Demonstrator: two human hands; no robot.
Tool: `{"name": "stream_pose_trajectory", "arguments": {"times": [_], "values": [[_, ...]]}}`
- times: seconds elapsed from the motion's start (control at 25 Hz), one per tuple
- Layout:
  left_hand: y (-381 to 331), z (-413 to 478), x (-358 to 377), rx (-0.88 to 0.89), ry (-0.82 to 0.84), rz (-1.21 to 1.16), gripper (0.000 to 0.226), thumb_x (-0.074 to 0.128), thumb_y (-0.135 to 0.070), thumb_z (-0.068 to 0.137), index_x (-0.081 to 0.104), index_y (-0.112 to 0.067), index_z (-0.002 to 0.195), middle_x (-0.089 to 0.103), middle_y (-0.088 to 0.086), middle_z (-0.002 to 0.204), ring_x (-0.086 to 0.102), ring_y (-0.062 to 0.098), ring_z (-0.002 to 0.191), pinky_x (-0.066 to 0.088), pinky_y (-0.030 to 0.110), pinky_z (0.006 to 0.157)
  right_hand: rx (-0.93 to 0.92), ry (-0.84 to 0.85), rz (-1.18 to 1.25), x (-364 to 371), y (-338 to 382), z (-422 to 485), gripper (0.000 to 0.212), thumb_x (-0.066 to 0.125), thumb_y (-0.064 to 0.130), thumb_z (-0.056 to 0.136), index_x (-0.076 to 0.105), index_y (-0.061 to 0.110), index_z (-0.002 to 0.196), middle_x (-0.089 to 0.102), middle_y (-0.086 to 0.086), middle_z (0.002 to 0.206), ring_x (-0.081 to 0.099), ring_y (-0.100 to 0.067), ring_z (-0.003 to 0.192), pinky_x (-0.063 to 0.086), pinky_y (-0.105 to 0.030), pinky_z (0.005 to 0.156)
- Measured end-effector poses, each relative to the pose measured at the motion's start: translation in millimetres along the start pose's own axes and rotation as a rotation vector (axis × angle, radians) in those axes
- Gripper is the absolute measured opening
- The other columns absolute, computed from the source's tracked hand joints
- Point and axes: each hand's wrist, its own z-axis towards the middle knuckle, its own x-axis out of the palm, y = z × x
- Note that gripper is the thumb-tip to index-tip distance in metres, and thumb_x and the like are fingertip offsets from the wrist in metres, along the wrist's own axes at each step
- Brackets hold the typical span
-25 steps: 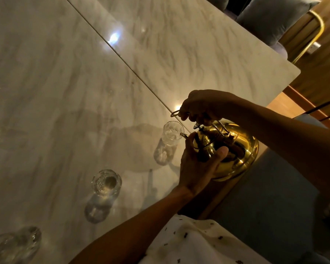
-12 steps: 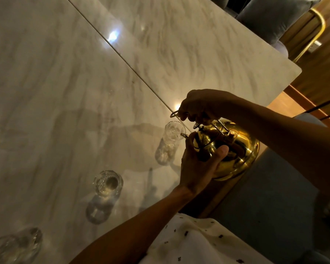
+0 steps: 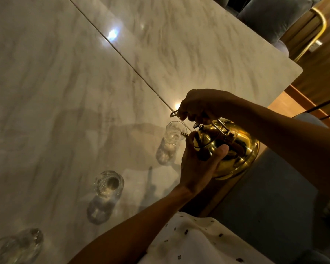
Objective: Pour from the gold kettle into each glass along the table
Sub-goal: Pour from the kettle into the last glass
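Marble table (image 3: pixel 179 54) fills the head view, dimly lit. At its near edge the right hand (image 3: pixel 200 105) grasps the handle of the gold kettle (image 3: pixel 234 157); the left hand (image 3: pixel 196 168) grips its body, spout at the nearest glass (image 3: pixel 172 133). Two more glasses (image 3: pixel 109 182) (image 3: pixel 20 245) stand along the edge.
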Motion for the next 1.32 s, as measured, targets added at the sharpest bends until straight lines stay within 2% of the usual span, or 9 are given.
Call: {"name": "stream_pose_trajectory", "arguments": {"times": [0.12, 0.28, 0.44, 0.56, 0.68, 0.8, 0.96, 1.2, 1.32], "values": [[1.2, 0.0, -0.1, -0.014, 0.001, 0.009, 0.054, 0.068, -0.063, 0.068, 0.034, -0.077, 0.108, 0.058, -0.007, 0.134, 0.059, 0.017, 0.124, 0.054, 0.05, 0.1, -0.01, -0.014, 0.016, -0.1, -1.7, -1.2, 0.03, 0.053, 0.015, 0.091, 0.053, 0.007, 0.061, 0.038, -0.001, 0.051, 0.028, -0.006, 0.027, 0.023, -0.008, 0.034], [5.1, -1.0, 0.6, -0.015, -0.001, 0.03, 0.056, 0.069, -0.062, 0.068, 0.034, -0.075, 0.11, 0.059, -0.008, 0.132, 0.058, 0.016, 0.125, 0.053, 0.05, 0.101, -0.008, 0.004, 0.082, -0.1, -7.0, -3.1, 0.032, 0.053, 0.015, 0.091, 0.051, 0.007, 0.06, 0.041, 0.002, 0.035, 0.03, -0.005, 0.021, 0.024, -0.007, 0.031], [10.8, -1.7, 2.5, -0.001, -0.018, 0.08, 0.059, 0.07, -0.062, 0.069, 0.035, -0.071, 0.116, 0.06, -0.004, 0.134, 0.059, 0.016, 0.124, 0.052, 0.05, 0.1, -0.023, -0.028, 0.094, -0.1, -14.5, -8.2, 0.029, 0.053, 0.015, 0.091, 0.053, 0.006, 0.063, 0.041, -0.002, 0.054, 0.034, -0.009, 0.034, 0.026, -0.01, 0.032], [15.1, -3.4, 4.2, 0.002, -0.025, 0.129, 0.059, 0.069, -0.064, 0.068, 0.033, -0.072, 0.115, 0.059, -0.005, 0.134, 0.058, 0.016, 0.123, 0.052, 0.05, 0.101, -0.056, -0.088, 0.099, 0.7, -23.4, -10.4, 0.023, 0.056, 0.011, 0.089, 0.057, 0.003, 0.068, 0.045, -0.005, 0.055, 0.035, -0.012, 0.04, 0.029, -0.016, 0.035], [20.6, -5.7, 4.7, -0.019, -0.01, 0.166, 0.065, 0.068, -0.067, 0.066, 0.029, -0.071, 0.118, 0.053, -0.005, 0.14, 0.054, 0.016, 0.127, 0.051, 0.049, 0.102, -0.046, -0.103, 0.132, 2.8, -33.7, -11.3, 0.018, 0.058, 0.009, 0.087, 0.059, 0.001, 0.071, 0.046, -0.006, 0.054, 0.037, -0.012, 0.037, 0.03, -0.017, 0.036], [29.0, -7.5, 5.0, -0.037, 0.021, 0.228, 0.081, 0.068, -0.071, 0.064, 0.03, -0.055, 0.134, 0.049, -0.005, 0.143, 0.05, 0.017, 0.13, 0.05, 0.05, 0.102, -0.042, -0.135, 0.187, 6.1, -45.8, -14.0, 0.013, 0.06, 0.008, 0.084, 0.061, -0.001, 0.076, 0.047, -0.007, 0.054, 0.036, -0.009, 0.026, 0.028, -0.014, 0.031], [38.0, -10.4, 4.6, -0.072, 0.055, 0.324, 0.105, 0.066, -0.079, 0.057, 0.026, -0.038, 0.145, 0.044, -0.003, 0.148, 0.045, 0.02, 0.135, 0.046, 0.052, 0.106, -0.036, -0.162, 0.248, 11.2, -61.3, -20.6, 0.017, 0.061, 0.014, 0.086, 0.062, 0.001, 0.075, 0.047, -0.007, 0.057, 0.035, -0.011, 0.039, 0.027, -0.015, 0.034], [42.6, -15.1, 4.0, -0.093, 0.084, 0.45, 0.113, 0.065, -0.079, 0.054, 0.019, -0.036, 0.149, 0.035, 0.002, 0.155, 0.036, 0.023, 0.141, 0.041, 0.049, 0.111, -0.039, -0.198, 0.302, 18.0, -81.2, -26.7, 0.024, 0.063, 0.022, 0.086, 0.06, 0.004, 0.07, 0.049, -0.007, 0.058, 0.039, -0.014, 0.044, 0.03, -0.021, 0.041], [44.3, -18.4, 3.4, -0.08, 0.096, 0.476, 0.114, 0.068, -0.076, 0.055, 0.017, -0.037, 0.15, 0.031, 0.002, 0.157, 0.033, 0.019, 0.142, 0.038, 0.041, 0.114, -0.079, -0.206, 0.326, 21.1, -91.4, -28.8, 0.025, 0.062, 0.024, 0.087, 0.06, 0.005, 0.07, 0.05, -0.007, 0.06, 0.041, -0.015, 0.048, 0.032, -0.023, 0.044]]}}
